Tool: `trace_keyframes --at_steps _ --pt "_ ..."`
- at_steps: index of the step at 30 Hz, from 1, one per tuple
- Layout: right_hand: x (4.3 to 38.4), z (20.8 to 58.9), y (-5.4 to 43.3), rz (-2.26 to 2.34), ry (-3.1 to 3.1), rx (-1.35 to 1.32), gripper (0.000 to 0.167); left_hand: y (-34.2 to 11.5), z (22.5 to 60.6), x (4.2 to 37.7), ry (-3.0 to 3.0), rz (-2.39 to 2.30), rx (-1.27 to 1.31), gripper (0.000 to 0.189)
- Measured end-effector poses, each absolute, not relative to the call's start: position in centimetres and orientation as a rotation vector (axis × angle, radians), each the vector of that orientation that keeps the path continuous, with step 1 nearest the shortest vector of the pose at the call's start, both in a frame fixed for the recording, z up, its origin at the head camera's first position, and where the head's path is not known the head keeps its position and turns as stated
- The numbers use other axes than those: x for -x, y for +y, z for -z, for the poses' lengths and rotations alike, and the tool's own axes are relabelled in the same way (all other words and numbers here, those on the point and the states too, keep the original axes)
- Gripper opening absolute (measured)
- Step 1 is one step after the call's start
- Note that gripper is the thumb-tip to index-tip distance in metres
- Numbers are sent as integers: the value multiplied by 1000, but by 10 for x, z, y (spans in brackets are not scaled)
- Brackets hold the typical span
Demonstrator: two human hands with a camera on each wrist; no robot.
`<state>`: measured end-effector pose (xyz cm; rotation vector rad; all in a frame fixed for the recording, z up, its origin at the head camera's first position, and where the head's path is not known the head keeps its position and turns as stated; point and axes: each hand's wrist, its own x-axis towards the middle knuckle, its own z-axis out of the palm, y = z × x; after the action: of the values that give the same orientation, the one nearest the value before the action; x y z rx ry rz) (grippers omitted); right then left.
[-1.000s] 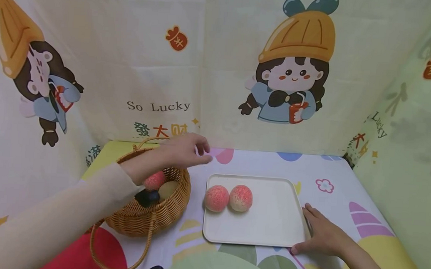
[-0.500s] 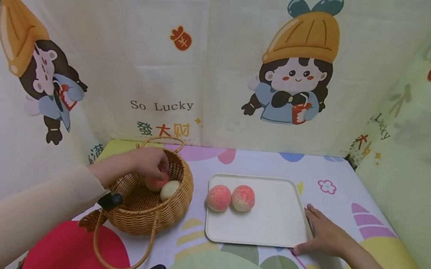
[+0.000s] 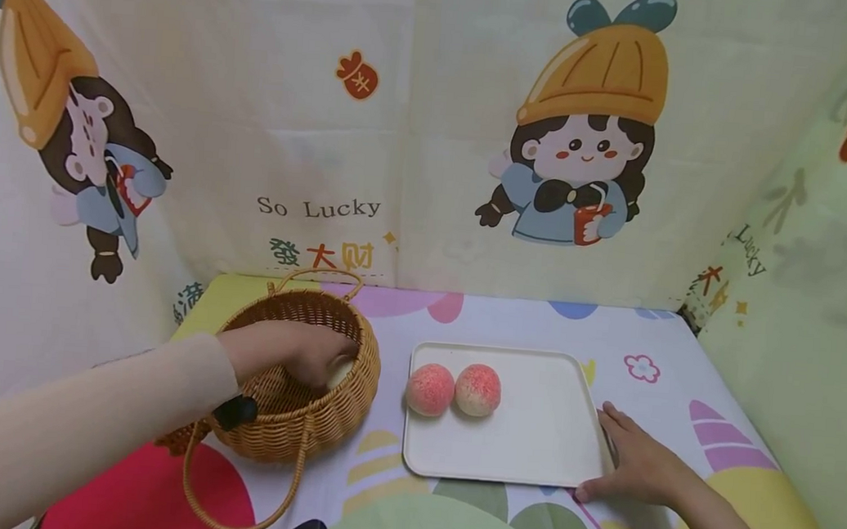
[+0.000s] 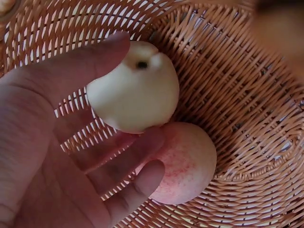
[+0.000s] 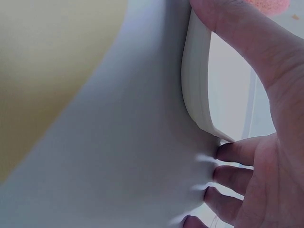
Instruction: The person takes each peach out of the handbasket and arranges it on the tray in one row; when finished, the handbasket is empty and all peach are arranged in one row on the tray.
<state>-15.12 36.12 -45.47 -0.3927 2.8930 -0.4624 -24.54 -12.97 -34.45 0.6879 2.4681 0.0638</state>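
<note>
In the left wrist view, my left hand [image 4: 61, 137] reaches inside a wicker basket [image 3: 256, 437] and spans a pale peach [image 4: 137, 95] with a dark stem pit. The thumb lies at its top and curled fingers at its lower side. Right below, a pink-speckled peach [image 4: 187, 164] lies against those fingertips. Seen from the head, the hand covers most of the pale peach. My right hand [image 3: 638, 468] rests spread at the right end of a white tray [image 3: 528, 452], thumb and fingertips at its edge. Two pink peaches [image 3: 430, 389] sit side by side on the tray's left.
The basket's front handle [image 3: 294, 469] hangs down onto the patterned tablecloth [image 3: 464, 521], while the back handle [image 3: 320, 272] stands up at the rear. A cartoon-printed cloth [image 3: 437, 175] hangs behind the table and along its sides.
My left hand has swung from over the back of the basket down into it, past the pink peach and onto the pale one. The right hand has stayed at the tray.
</note>
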Motion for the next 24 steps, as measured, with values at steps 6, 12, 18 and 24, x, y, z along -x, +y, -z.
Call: trace_keyframes --at_steps 6,12,18,24 --pt "150 453 361 463 2905 394 127 -129 347 243 2459 -15 -760 60" --pt "151 453 361 457 2899 385 126 -130 350 240 2504 5 -717 56" --pt "150 454 362 477 2894 390 126 -130 353 235 2492 40 -702 53" --pt "149 454 362 479 2897 390 126 -133 351 235 2487 36 -713 48"
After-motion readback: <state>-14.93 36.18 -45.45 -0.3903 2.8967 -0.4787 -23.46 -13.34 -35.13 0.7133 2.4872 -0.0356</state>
